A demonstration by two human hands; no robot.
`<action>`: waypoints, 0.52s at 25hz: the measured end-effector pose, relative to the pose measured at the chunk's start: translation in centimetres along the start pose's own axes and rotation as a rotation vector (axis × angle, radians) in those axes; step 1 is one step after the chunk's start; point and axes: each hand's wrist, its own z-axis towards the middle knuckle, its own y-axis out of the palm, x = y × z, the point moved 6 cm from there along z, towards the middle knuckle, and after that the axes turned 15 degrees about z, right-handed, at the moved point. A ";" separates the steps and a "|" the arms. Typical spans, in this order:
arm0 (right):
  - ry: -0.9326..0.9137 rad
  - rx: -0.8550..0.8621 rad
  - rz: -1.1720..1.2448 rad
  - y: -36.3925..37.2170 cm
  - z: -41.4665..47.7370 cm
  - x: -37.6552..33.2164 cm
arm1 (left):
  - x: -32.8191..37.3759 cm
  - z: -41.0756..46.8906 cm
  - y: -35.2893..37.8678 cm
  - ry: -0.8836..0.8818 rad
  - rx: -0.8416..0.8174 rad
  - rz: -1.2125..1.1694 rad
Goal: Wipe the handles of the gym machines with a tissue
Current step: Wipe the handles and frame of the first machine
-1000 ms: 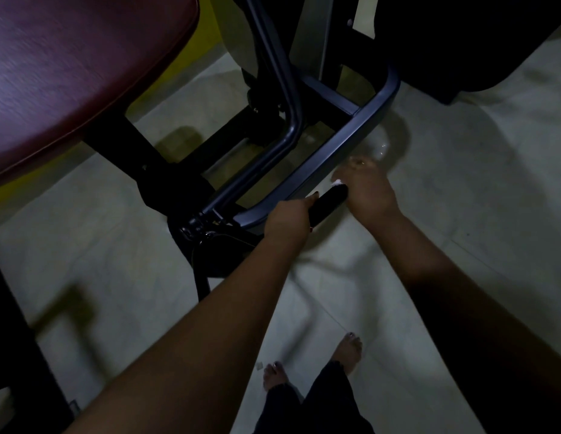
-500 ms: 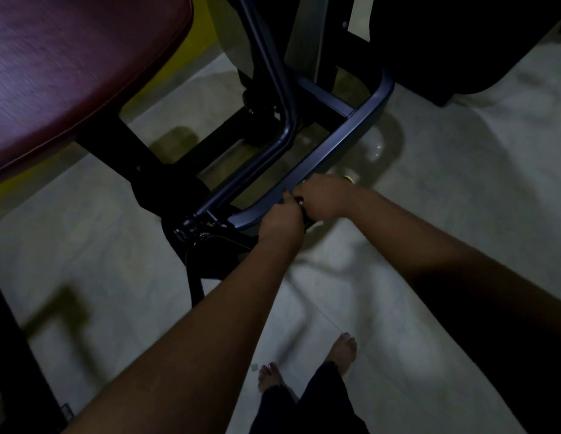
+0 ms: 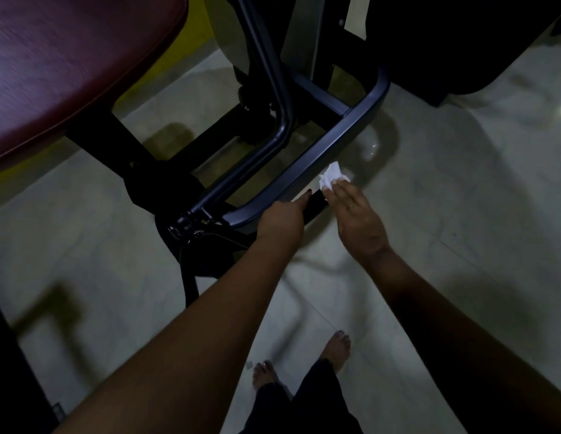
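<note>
Floor (image 3: pixel 460 245): pale glossy tile, dimly lit, crossed by soft shadows and a thin joint line. Nearest on it we count two bare feet (image 3: pixel 338 350) below dark trouser legs (image 3: pixel 304 408), with one small white scrap (image 3: pixel 249 365) beside the left foot. Forearms: two, bare, reaching forward and down. Left grip (image 3: pixel 280 219): one, clenched round the near end of the handle (image 3: pixel 315 203), thumb laid along the top. Handle: one, short, black, jutting from the rounded corner of the machine's base. Right grip (image 3: pixel 355 214): one, back of the hand up and fingers nearly straight, with one ring (image 3: pixel 352 205) on a finger; its fingertips pinch the tissue (image 3: pixel 330 178). Tissue: one, white, crumpled, sitting just past the handle's free end and beside the frame bar (image 3: pixel 335 142); we cannot tell whether it touches either. Frame bar: one, dark blue-grey, low over the floor, curving at both ends. Tube (image 3: pixel 272 89): one, thin and bent, running inside the bar's loop. Seat pad (image 3: pixel 69 64): one, maroon, top left, raised on a black post. Dark pad (image 3: pixel 460 42): one, black, top right. Yellow strip (image 3: pixel 166 61): one, showing behind the seat pad.
</note>
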 end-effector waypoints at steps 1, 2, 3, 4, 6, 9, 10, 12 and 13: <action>0.008 -0.004 0.027 0.0 0.2 0.5 | 0.0 0.2 0.0 0.000 -0.003 0.003; 0.057 -0.011 0.068 -0.1 0.9 1.3 | 0.0 0.3 0.0 0.003 -0.011 0.012; 0.146 -0.025 0.135 -0.2 1.8 2.2 | 0.0 0.4 0.0 0.007 -0.023 0.025; 0.253 -0.030 0.215 -0.4 2.8 2.9 | 0.0 0.5 0.1 0.012 -0.036 0.036; 0.481 0.022 0.367 -0.7 4.1 3.7 | -0.1 0.7 0.4 0.013 -0.058 0.038; 0.758 0.327 0.465 -1.2 3.0 2.7 | -0.2 0.9 0.6 -0.010 -0.073 0.037; 0.802 0.405 0.455 -1.1 2.0 1.7 | -0.2 0.9 0.7 -0.010 -0.073 0.037; 0.714 0.443 0.371 -0.4 0.2 -0.3 | -0.3 0.8 0.7 -0.009 -0.072 0.003; 0.607 0.412 0.317 -0.2 0.1 -0.4 | -0.3 0.9 0.7 -0.007 -0.079 -0.014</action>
